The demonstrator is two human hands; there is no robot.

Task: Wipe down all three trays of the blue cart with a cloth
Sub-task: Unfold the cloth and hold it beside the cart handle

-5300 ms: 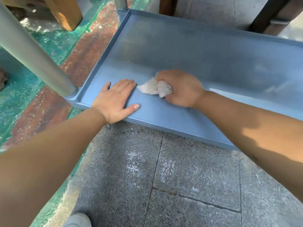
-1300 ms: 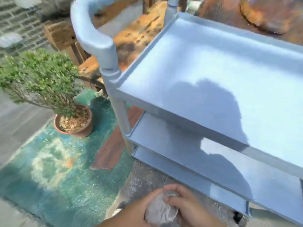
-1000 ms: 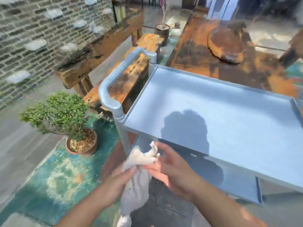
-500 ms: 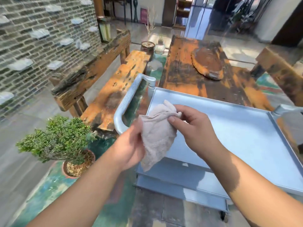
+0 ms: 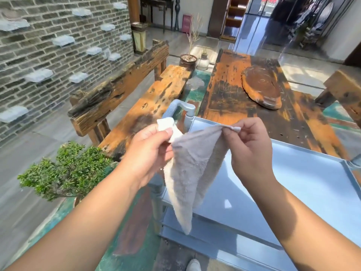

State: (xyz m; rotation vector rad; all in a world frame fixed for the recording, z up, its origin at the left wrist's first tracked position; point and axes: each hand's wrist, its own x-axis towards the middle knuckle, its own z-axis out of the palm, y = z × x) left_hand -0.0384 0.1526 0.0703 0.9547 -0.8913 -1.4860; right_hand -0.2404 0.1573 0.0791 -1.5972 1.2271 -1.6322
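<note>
I hold a pale grey cloth (image 5: 189, 177) spread between both hands in front of the blue cart. My left hand (image 5: 148, 151) pinches one upper corner and my right hand (image 5: 250, 151) pinches the other, so the cloth hangs down in a fold over the cart's left end. The top tray (image 5: 304, 184) of the blue cart lies below and to the right of my hands. Edges of the lower trays (image 5: 195, 222) show beneath it. The cart's handle (image 5: 175, 106) rises behind the cloth.
A weathered wooden bench (image 5: 148, 98) stands left of the cart and a long wooden table (image 5: 244, 94) behind it. A potted green shrub (image 5: 64, 171) sits on the floor at lower left. A brick wall runs along the left. My shoe (image 5: 193, 265) shows at the bottom.
I have risen from the bottom tray to stand over the cart. The bunched cloth has been opened out, and my hands have moved apart, each holding a corner.
</note>
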